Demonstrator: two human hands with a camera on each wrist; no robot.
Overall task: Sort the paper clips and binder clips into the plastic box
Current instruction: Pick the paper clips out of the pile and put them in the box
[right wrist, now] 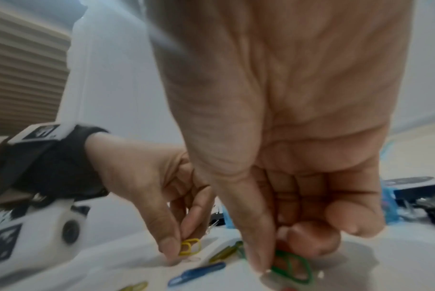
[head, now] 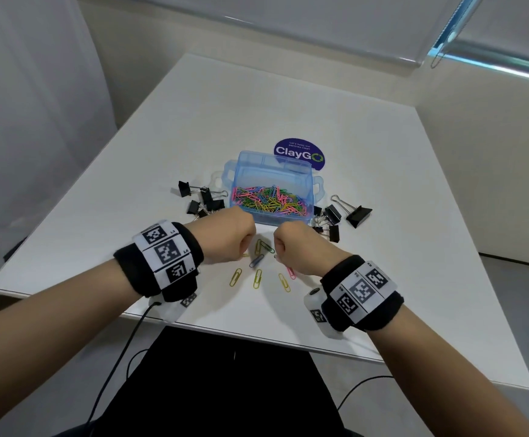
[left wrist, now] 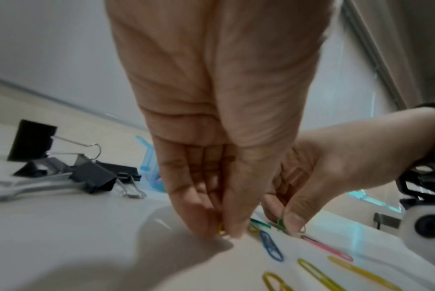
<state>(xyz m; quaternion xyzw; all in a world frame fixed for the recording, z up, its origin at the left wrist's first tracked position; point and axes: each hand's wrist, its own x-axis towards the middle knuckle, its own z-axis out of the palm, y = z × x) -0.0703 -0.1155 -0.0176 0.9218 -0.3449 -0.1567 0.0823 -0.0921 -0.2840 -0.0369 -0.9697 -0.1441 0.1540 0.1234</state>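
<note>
1. Pinching a yellow paper clip point(right wrist: 190, 246) off the table point(head: 383, 152) with my left hand point(head: 225, 238).
2. My right hand point(head: 301, 247) pinches a green paper clip point(right wrist: 292, 266).
3. Next, I lift both and drop them into the plastic box point(head: 271, 197), just beyond.

This looks like an office, probably a staff pantry or meeting corner. A plain white table point(head: 288, 99) stands against pale walls, and a roller blind point(head: 320, 23) hangs over a window at the back, with its bead chain point(head: 440, 55) dangling at the right. A round purple sticker point(head: 299, 152) on the table reads "ClayGO" with a small line about keeping pantries clean, the sort of notice put up in a shared workplace. Stationery lies on the table: coloured paper clips point(head: 269, 200) in a blue plastic box point(head: 244, 171) and black binder clips point(head: 359, 214) beside it.
</note>
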